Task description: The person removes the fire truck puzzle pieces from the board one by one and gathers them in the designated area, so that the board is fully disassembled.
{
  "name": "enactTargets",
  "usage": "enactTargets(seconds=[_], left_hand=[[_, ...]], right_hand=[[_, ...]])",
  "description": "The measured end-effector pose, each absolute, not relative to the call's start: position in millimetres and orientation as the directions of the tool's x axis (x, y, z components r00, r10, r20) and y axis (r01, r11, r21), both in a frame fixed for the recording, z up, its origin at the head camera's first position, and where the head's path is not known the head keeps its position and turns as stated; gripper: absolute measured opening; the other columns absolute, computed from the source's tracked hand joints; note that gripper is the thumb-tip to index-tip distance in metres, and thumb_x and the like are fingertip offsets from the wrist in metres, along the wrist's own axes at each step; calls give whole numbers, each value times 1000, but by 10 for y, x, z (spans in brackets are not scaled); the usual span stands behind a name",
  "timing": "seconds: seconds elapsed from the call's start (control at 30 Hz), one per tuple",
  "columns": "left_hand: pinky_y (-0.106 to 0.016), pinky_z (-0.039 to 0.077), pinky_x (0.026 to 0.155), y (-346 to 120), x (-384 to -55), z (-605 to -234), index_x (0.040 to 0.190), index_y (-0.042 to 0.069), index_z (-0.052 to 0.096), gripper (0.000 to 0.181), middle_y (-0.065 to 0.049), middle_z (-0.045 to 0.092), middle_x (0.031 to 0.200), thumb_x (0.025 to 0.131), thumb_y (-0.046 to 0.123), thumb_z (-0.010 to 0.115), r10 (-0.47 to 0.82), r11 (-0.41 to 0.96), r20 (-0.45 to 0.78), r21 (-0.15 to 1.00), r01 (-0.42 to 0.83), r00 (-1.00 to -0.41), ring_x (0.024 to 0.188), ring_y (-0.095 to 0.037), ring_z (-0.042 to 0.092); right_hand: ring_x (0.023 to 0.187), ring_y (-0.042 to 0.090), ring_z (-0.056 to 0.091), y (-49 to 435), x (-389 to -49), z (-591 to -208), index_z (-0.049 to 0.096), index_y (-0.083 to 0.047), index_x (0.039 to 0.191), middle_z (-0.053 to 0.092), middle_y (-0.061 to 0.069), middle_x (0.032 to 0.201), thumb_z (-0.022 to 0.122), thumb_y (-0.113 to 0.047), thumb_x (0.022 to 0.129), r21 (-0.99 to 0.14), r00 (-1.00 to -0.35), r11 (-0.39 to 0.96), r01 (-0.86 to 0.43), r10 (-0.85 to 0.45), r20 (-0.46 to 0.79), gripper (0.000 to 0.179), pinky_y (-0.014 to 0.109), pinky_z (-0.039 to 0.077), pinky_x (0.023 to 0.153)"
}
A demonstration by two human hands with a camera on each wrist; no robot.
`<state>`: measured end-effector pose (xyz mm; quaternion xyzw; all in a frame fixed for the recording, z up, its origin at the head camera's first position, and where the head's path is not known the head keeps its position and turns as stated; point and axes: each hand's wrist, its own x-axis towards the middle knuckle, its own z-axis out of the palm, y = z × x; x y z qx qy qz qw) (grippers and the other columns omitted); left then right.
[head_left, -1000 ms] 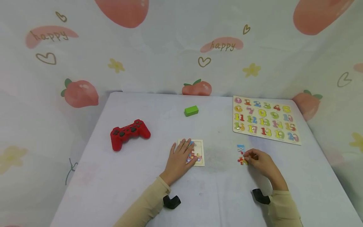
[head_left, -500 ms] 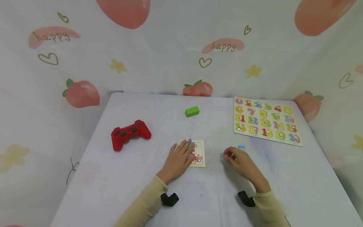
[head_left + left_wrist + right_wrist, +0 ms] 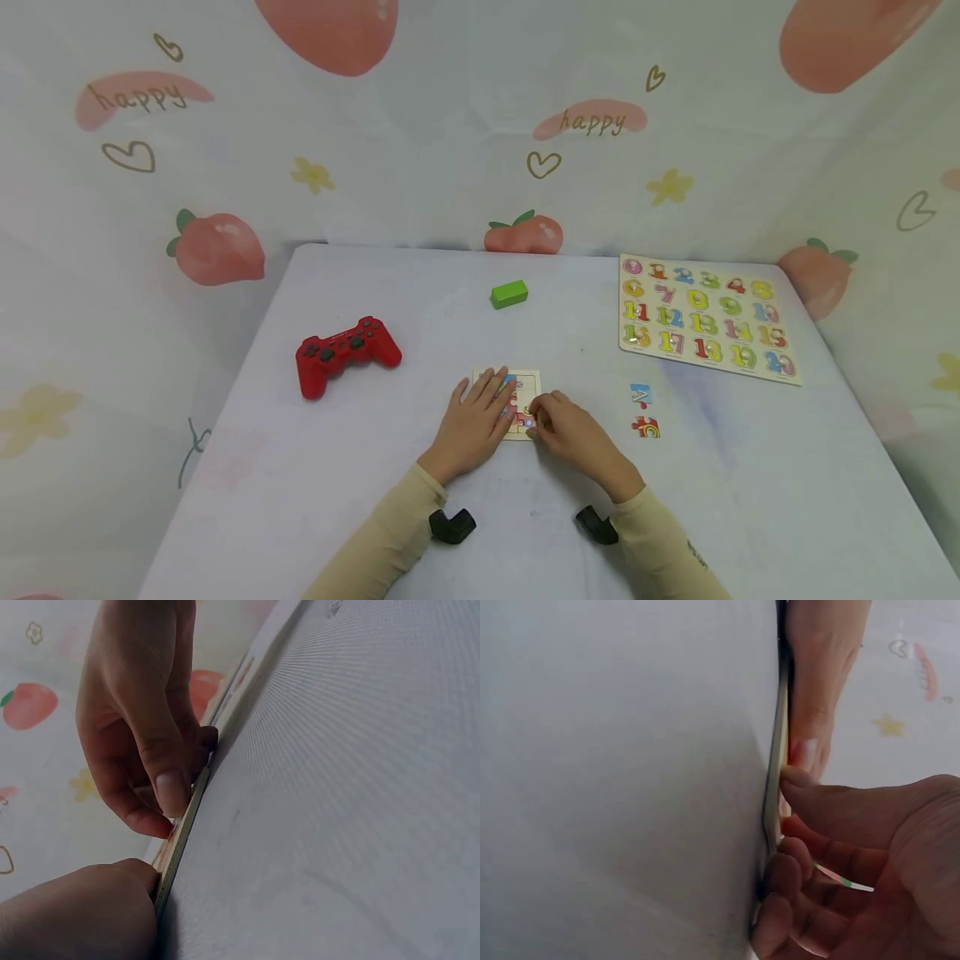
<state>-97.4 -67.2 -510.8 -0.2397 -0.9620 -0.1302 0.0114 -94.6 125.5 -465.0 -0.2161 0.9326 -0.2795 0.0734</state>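
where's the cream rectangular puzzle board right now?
Head view: the puzzle board lies near the middle of the white table, partly under the left hand, with the right hand at its right edge.

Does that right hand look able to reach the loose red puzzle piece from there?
Probably yes: the loose red piece lies uncovered to the right of the right hand, with nothing standing between them, though it would first have to leave the puzzle board.
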Motion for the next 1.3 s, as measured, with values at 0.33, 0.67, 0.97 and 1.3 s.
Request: enactTargets(seconds=[0.33,0.67,0.97,1.3], left_hand=[[-51,17,115,-662,-976,-5124,152,20,28,54,1,22,159,103,42,31,453,855,87,239,460,-887,146,-21,19],[-51,16,116,-659,-982,-5147,152,21,27,54,2,20,160,103,43,30,447,859,76,244,451,-891,147,-19,17],[-48,14,117,-686,-990,-5132,152,17,27,60,0,18,160,101,48,35,427,842,70,334,425,-901,147,-19,15],[-41,16,118,-837,-936,-5150,151,10,29,71,-6,18,160,97,54,41,385,863,65,330,384,-921,148,-23,12]], right_hand=[[71,9,46,1253,-949,-4665,59,-5,95,50,-1,81,75,-7,81,-585,-907,738,-337,-421,-9,21,24,43,62],[72,11,49,1252,-984,-4662,58,-7,92,57,0,83,70,-3,85,-605,-923,741,-291,-384,-26,14,27,47,66],[71,11,51,1422,-1031,-4635,59,-9,92,61,-2,81,66,-6,89,-718,-935,661,-218,-353,-41,9,24,45,61],[75,13,50,2274,-832,-4364,58,-9,93,59,-2,83,64,-8,90,-675,-925,726,-135,-337,-177,7,24,43,61]])
